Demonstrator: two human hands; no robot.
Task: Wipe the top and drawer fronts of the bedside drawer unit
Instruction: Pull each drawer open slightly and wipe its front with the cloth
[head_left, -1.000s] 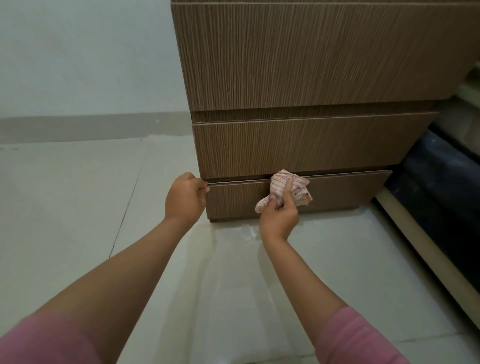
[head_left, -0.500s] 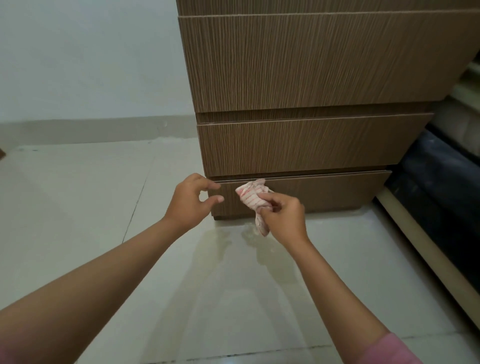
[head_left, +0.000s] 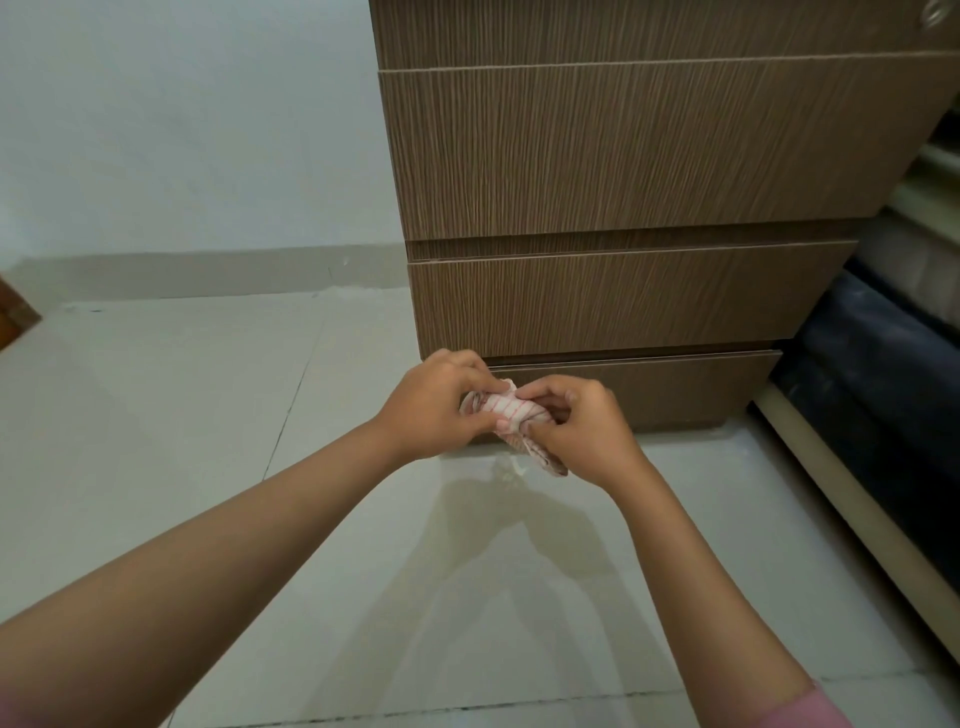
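The brown wood-grain drawer unit (head_left: 639, 156) stands on the floor ahead of me, with a tall drawer front above, a middle drawer front (head_left: 623, 301) and a low bottom drawer front (head_left: 691, 387). All drawers look closed. A small white cloth with red stripes (head_left: 511, 410) is bunched between both hands, just in front of the bottom drawer's left end and off its surface. My left hand (head_left: 436, 402) pinches the cloth's left side. My right hand (head_left: 576, 428) grips its right side, and a loose corner hangs below.
Pale glossy floor tiles (head_left: 260, 467) spread to the left and toward me, meeting a light wall with a low skirting. A dark bed base with a beige bottom rail (head_left: 852, 499) runs along the right, close to the drawer unit. A brown object shows at the far left edge.
My left hand left the bottom drawer's edge and came right to take the cloth. My right hand drew the cloth off the drawer front, so both hands now hold it.
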